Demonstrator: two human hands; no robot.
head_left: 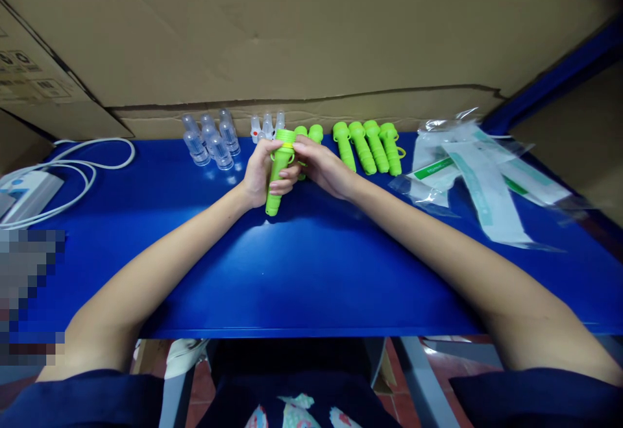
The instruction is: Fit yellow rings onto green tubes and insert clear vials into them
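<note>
A lime-green ribbed tube with a round, grooved cap is held above the table, tilted with its narrow end down toward me. My left hand is closed around the tube's body, fingers wrapped behind it. At the top, my right hand grips the cap area with its fingertips; a yellow band shows just under the cap. Behind my hands stand small clear pieces with white bases, partly hidden. More green tubes are partly covered by my right hand.
Clear plastic bottles stand at the back left. Several green capped tubes lie in a row right of centre. Printed plastic packets overlap at the right. A white cable loops at the left on the blue table. Cardboard walls the back.
</note>
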